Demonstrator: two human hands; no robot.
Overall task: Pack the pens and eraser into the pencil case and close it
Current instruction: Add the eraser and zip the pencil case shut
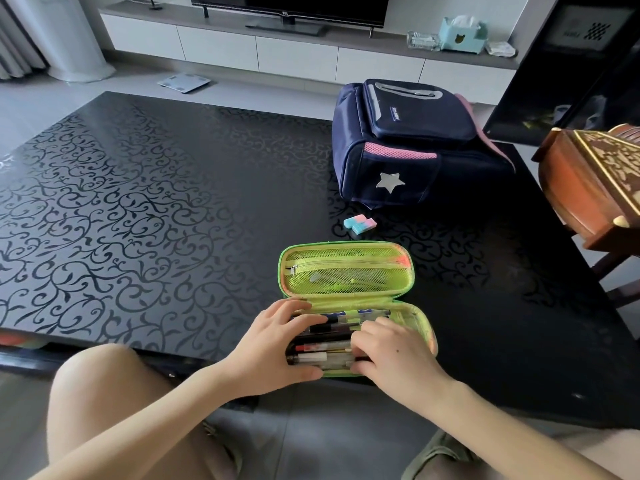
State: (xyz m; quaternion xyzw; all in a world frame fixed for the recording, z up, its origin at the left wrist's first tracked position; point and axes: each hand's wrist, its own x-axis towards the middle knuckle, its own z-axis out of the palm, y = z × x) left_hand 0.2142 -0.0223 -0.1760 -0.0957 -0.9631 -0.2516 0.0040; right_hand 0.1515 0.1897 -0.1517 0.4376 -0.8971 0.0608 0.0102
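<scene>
A green pencil case [346,271] lies open at the near edge of the black table, its mesh-pocket lid flat on the far side. Several pens [332,341] lie side by side in the near half. My left hand [277,348] rests on the left ends of the pens, thumb against the case's front wall. My right hand [391,355] presses on their right ends, fingers curled over them. A blue and pink eraser [359,224] sits on the table just beyond the case, apart from both hands.
A navy backpack [415,143] with a silver star lies at the back right of the patterned table [138,209]. A carved wooden chair [595,181] stands at the right edge. My knees are under the near edge.
</scene>
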